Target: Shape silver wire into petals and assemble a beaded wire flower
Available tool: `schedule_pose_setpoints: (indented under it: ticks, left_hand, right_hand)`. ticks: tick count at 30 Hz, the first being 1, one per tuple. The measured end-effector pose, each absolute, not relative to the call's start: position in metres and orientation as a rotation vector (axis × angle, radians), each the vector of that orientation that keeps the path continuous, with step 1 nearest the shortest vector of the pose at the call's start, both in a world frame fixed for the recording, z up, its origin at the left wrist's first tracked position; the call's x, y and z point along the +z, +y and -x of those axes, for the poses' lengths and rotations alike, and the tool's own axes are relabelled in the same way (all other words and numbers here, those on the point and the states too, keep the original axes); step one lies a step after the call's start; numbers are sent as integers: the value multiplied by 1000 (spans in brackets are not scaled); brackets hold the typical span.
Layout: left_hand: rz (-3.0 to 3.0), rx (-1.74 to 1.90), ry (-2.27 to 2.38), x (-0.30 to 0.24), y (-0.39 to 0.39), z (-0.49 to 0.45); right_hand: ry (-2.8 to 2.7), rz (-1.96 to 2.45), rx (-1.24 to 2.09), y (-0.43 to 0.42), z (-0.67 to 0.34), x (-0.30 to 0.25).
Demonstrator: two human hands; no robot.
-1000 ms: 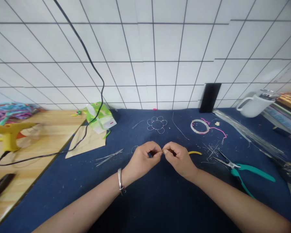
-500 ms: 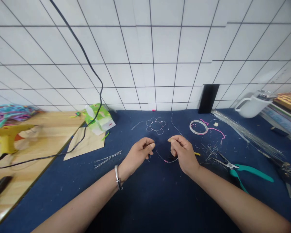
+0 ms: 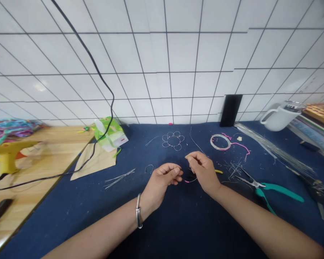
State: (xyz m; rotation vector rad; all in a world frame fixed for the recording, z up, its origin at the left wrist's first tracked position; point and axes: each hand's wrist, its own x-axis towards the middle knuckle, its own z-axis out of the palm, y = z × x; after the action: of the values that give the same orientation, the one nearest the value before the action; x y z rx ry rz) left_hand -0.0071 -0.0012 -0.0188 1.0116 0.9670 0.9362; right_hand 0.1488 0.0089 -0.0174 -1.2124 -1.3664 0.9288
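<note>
A thin curved wire with pink beads hangs between my two hands. My left hand, a silver bangle on its wrist, is closed with thumb and finger pinched at the wire's left end. My right hand is closed too, gripping the other end; its fingertips hide part of the wire. Behind the hands, a flower-shaped wire frame with looped petals lies flat on the dark blue cloth. A small bent wire rests just beyond my left hand.
Pliers with teal handles and loose wire scraps lie to the right, near a white ring holding small beads. Straight wires lie at left. A yellow glue gun and its black cord are further left.
My left hand has moved right and down and has taken the free end of the beaded wire. The small bent wire now shows behind it. My right hand has barely moved.
</note>
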Motion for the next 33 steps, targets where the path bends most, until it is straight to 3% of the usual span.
schedule_pose_setpoints:
  ticks: [13,33]
  left_hand:
    - [-1061,1115,911,-23,5,10]
    - [-1142,1039,881,-18,10,14]
  right_hand:
    - [-1885,1164,501,5,-150,-9]
    - [-2092,1182,420,4,-150,-18]
